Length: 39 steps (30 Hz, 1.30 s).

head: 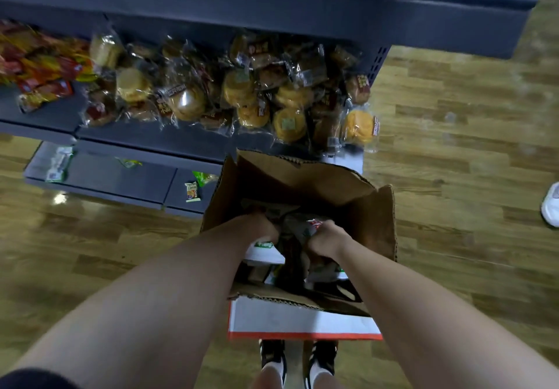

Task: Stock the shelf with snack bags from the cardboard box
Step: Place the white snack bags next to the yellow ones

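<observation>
Snack bags (298, 231) are sitting deep in the cardboard box (308, 195), right under both our hands, so nothing needs reaching for; the travel that matters is up and forward, out of the box mouth and onto the shelf (169, 142) straight ahead.

Nearest to us, our shoes (298, 358) are standing just behind the box's white, red-edged flap (302, 319). The box is resting on the wooden floor (453, 161) between us and the shelf.

Grip state: our left hand (257, 226) is curling its fingers down into the packets at the box's left side, just above a white, green-marked packet (264, 251). We are reading it as grasping wrappers, though the fingertips are buried and we cannot tell how many bags. Our right hand (325, 238) is clenching around crinkled film with a red-printed bag (316, 223) poking out past the knuckles. Both hands are about equally deep in; neither is clearly nearer the shelf. The bags are crumpled together, so no long axis is readable.

Beyond the tall far flap (299, 170), the middle shelf is already carrying a pile of clear-wrapped round pastries (242, 92), with red and yellow packets (39, 64) to the left. The bottom shelf (99, 176) is holding only a few small green packets (193, 190). The lift has to clear that far flap before the bags go forward. A white shoe (552, 204) is showing at the right edge.
</observation>
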Available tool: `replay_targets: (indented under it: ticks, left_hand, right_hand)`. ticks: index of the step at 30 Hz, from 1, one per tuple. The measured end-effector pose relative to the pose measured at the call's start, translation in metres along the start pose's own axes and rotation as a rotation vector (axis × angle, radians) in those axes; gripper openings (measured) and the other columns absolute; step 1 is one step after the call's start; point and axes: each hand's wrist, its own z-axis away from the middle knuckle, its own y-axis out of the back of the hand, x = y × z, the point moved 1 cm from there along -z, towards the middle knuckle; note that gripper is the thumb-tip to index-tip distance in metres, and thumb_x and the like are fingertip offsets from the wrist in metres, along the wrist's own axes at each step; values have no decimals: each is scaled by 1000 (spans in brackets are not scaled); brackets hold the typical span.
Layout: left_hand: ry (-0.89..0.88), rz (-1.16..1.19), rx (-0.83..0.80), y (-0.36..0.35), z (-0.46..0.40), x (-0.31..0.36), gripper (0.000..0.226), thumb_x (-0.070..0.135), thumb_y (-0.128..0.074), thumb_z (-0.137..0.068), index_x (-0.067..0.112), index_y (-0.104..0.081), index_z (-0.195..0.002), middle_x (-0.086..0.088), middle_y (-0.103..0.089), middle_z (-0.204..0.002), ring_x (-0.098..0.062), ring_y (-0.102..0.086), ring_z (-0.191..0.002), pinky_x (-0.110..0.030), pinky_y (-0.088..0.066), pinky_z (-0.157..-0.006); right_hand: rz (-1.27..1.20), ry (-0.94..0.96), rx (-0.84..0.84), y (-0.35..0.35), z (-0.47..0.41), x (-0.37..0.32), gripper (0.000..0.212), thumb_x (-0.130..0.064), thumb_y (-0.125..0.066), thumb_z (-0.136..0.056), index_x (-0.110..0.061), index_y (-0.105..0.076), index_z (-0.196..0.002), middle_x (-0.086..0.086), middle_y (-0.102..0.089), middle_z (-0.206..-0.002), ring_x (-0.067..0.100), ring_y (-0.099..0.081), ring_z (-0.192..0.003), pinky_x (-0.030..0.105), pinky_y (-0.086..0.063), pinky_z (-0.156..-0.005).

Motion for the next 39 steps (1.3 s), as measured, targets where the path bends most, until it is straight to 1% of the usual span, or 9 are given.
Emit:
replay_targets:
  ticks: [5,9,15,20,26,31,35,37,39]
  left_hand:
    - [-124,188,137,6,21,-10,59,30,-56,-86,5,-38,-137,-16,-43,-137,-36,-44,-122,-37,-39,-103]
    - [-189,365,228,11,54,-20,96,33,-69,-77,6,-10,-146,-19,-44,-136,-37,-47,-121,-41,-44,-95]
    - [-271,447,471,13,109,-29,74,37,-64,-76,29,-21,-137,-8,-54,-125,-32,-56,-108,-40,-49,-85]
    - [-478,593,678,23,152,-33,79,33,-68,-75,41,-18,-136,3,-55,-122,-25,-61,-105,-41,-53,-82]
    - [-727,705,881,42,192,-42,83,46,-65,-72,62,-9,-132,11,-50,-130,-9,-58,-109,-38,-56,-81]
    - [-877,747,1070,68,220,-41,83,52,-60,-69,69,-5,-128,26,-42,-131,-8,-55,-114,-39,-55,-84]
    - [-1023,768,1212,96,239,-33,79,46,-60,-70,60,-13,-132,54,-22,-125,19,-40,-116,-14,-43,-95]
    - [-1063,776,1267,113,245,-27,80,45,-59,-70,42,-16,-137,57,-17,-125,29,-31,-116,3,-31,-93]
    - [-1082,777,1277,131,251,-22,78,46,-59,-71,46,-14,-136,56,-16,-126,29,-30,-117,5,-29,-92]
  right_hand:
    - [37,111,60,30,42,-9,66,-35,-60,-81,-6,-34,-134,14,-55,-126,35,-56,-115,34,-48,-86]
    - [14,224,120,50,74,-10,62,-35,-62,-83,-7,-35,-130,13,-58,-116,33,-59,-104,36,-50,-78]
    - [-95,431,196,82,131,-4,42,-25,-66,-81,-11,-40,-112,4,-56,-93,18,-55,-77,30,-44,-62]
    - [-196,572,335,104,176,-10,40,-12,-64,-78,-17,-42,-111,1,-56,-98,17,-53,-84,18,-40,-59]
    - [-367,730,417,124,223,-26,34,-14,-65,-78,-23,-46,-106,-1,-62,-92,17,-59,-82,33,-47,-73]
    - [-582,846,470,133,252,-50,40,-27,-67,-72,-33,-49,-107,-11,-66,-98,4,-63,-91,28,-51,-80]
    - [-723,919,573,145,271,-77,41,-26,-70,-72,-35,-49,-107,-20,-64,-106,-2,-60,-104,11,-45,-83]
    - [-749,951,630,154,276,-90,47,-38,-67,-70,-38,-48,-113,-20,-61,-114,1,-57,-112,19,-44,-93]
    - [-740,985,646,166,281,-103,57,-46,-67,-75,-34,-43,-125,-22,-55,-123,2,-51,-120,26,-42,-99]
